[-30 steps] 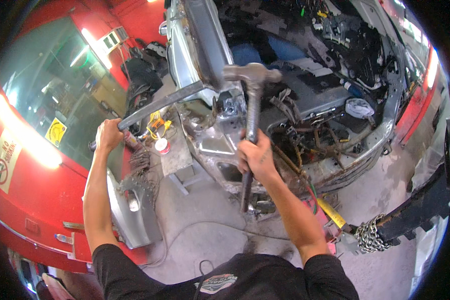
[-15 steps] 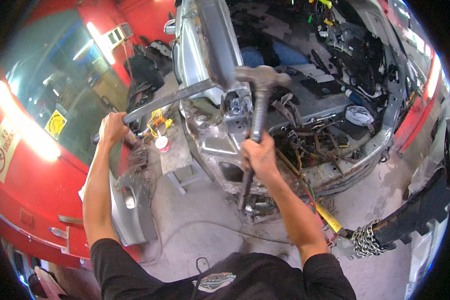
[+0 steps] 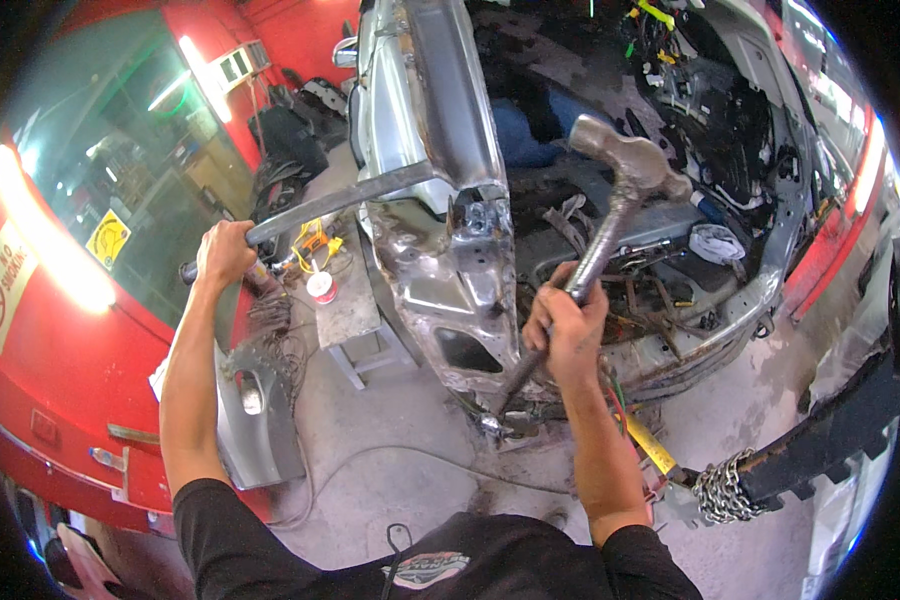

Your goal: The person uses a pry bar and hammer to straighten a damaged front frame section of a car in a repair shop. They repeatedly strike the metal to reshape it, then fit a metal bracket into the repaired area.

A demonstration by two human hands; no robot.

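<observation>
My left hand (image 3: 227, 250) is wrapped round a long grey metal bar (image 3: 340, 203). The bar's far end rests at the edge of a bare metal pillar (image 3: 455, 90) on a stripped car body (image 3: 425, 265). In my right hand (image 3: 568, 325), closed round its shaft, is a hammer (image 3: 630, 165) with a heavy, worn steel head. The hammer is raised over the body's right side, its head apart from the bar and the pillar. Its handle end reaches down past my fist toward the body's front lower edge.
A small grey bench (image 3: 355, 335) holds a red and white tin (image 3: 322, 288) and a yellow tool (image 3: 315, 245). A grey body panel (image 3: 255, 420) leans by the red wall. A cable (image 3: 420, 448) crosses the floor. At right, a chain (image 3: 727, 487) wraps a dark toothed beam (image 3: 820, 445).
The hammer has swung up and to the right, away from the bar's end, with my right hand following. My left hand and the bar stay nearly where they were.
</observation>
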